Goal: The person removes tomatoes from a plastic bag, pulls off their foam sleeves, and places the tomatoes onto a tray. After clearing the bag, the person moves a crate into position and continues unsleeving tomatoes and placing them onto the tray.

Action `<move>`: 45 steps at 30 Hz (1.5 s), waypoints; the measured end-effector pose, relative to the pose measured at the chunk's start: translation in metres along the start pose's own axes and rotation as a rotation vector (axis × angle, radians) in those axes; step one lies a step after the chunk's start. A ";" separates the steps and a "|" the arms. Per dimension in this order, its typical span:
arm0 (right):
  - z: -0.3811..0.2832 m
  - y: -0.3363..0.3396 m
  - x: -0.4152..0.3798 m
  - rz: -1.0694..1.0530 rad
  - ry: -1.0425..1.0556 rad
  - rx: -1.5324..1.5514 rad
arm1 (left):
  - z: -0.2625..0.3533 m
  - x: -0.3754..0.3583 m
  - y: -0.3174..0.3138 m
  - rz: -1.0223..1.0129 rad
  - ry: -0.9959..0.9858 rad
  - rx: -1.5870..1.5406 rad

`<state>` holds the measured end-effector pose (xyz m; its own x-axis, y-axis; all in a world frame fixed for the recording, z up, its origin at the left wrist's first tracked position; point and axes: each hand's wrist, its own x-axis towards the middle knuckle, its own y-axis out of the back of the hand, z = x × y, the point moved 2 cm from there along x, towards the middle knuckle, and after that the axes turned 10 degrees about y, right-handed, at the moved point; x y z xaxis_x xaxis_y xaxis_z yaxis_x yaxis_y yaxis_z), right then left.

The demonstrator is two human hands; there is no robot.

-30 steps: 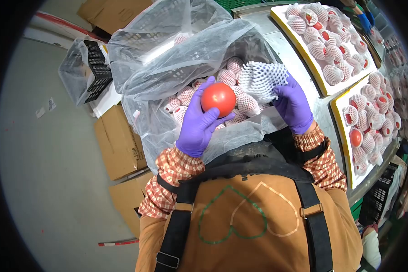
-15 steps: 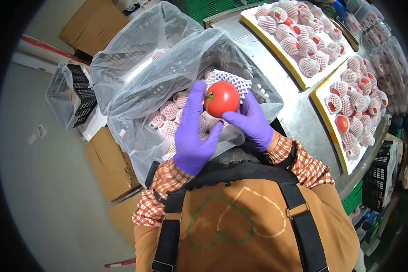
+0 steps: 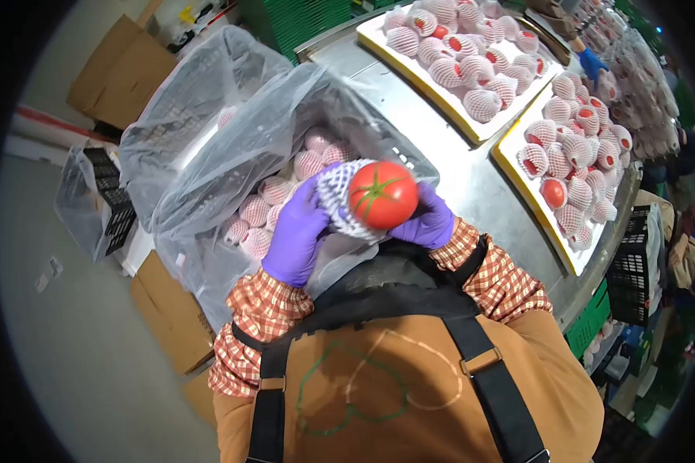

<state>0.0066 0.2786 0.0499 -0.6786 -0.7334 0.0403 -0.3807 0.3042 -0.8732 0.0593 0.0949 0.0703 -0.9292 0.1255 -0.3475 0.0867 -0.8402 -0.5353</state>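
Note:
A red tomato (image 3: 384, 202), its green stem star turned up toward me, sits in front of my body at the mouth of a white foam net sleeve (image 3: 336, 202). My left hand (image 3: 295, 238), in a purple glove, is closed on the sleeve from the left. From the right, my purple-gloved right hand (image 3: 431, 222) grips the tomato, its fingers partly hidden behind the fruit. Beneath them, a crate lined with a clear plastic bag (image 3: 208, 224) contains several net-wrapped tomatoes (image 3: 276, 189).
Two white trays with yellow sides, an upper one (image 3: 457, 123) and a lower one (image 3: 544, 224), carry netted tomatoes on the metal table (image 3: 483, 181). Another person's blue-gloved hand (image 3: 592, 63) is beyond them. Cardboard boxes (image 3: 170, 309) stand at left.
The tomato has turned so its stem faces up toward me. The foam sleeve has shifted from behind it to its left side, where my left hand now grips it.

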 end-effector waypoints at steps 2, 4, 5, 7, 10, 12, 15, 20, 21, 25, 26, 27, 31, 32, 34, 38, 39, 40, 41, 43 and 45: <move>-0.015 -0.018 0.016 -0.085 0.018 -0.121 | 0.012 0.003 -0.006 0.175 -0.124 0.329; -0.022 -0.014 0.027 -0.132 0.112 -0.590 | 0.022 0.009 -0.012 0.463 -0.470 0.770; -0.028 -0.011 0.031 -0.109 0.137 -0.891 | 0.027 0.012 -0.014 0.475 -0.496 0.756; -0.032 -0.010 0.043 -0.029 0.329 -1.103 | 0.037 0.013 -0.034 0.513 -0.527 0.799; -0.050 -0.007 0.057 0.057 0.600 -1.281 | 0.035 0.022 -0.069 0.377 -0.806 1.174; -0.071 -0.002 0.069 0.130 0.713 -1.325 | 0.024 0.031 -0.072 0.269 -0.638 0.937; -0.122 0.091 0.093 0.166 0.755 -1.230 | 0.011 0.041 -0.056 0.172 -0.427 0.717; -0.291 0.216 0.083 0.587 0.696 -2.001 | -0.030 0.031 0.086 0.315 -0.031 1.481; -0.321 0.238 0.080 0.748 0.562 -2.230 | -0.035 0.023 0.110 0.357 0.103 1.560; -0.335 0.246 0.079 0.756 0.653 -1.532 | -0.055 -0.009 0.152 0.330 0.323 1.727; -0.324 0.236 0.082 0.664 0.674 -1.564 | -0.064 -0.011 0.155 0.332 0.366 1.713; -0.310 0.218 0.086 0.576 0.704 -1.595 | -0.073 -0.008 0.154 0.258 0.333 1.643; -0.190 0.107 0.095 0.278 0.654 -1.479 | -0.083 0.015 0.118 0.268 0.208 1.758; -0.164 0.094 0.095 0.178 0.557 -1.470 | -0.085 0.023 0.114 0.265 0.206 1.759; -0.104 0.071 0.091 -0.062 0.492 -1.464 | -0.089 0.047 0.102 0.162 -0.107 1.836; -0.020 0.025 0.069 -0.197 0.273 -1.324 | -0.123 0.105 0.090 0.107 -0.458 1.914; -0.010 0.022 0.067 -0.171 0.221 -1.202 | -0.133 0.113 0.091 0.142 -0.481 1.937; -0.006 0.015 0.063 -0.135 0.142 -1.168 | -0.146 0.126 0.095 0.183 -0.511 1.959; -0.002 0.010 0.059 -0.103 0.068 -1.134 | -0.179 0.159 0.120 0.174 -0.611 1.815; -0.001 0.010 0.052 -0.113 0.098 -1.112 | -0.183 0.170 0.130 -0.092 -0.199 0.781; -0.002 0.009 0.045 -0.022 0.142 -1.033 | -0.141 0.148 0.107 -0.065 -0.227 1.271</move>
<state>-0.0288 0.2493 0.0445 -0.7071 -0.6872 0.1665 -0.7006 0.7128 -0.0334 -0.0184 0.0982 -0.1473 -0.9696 0.1979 -0.1437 -0.2444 -0.7613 0.6006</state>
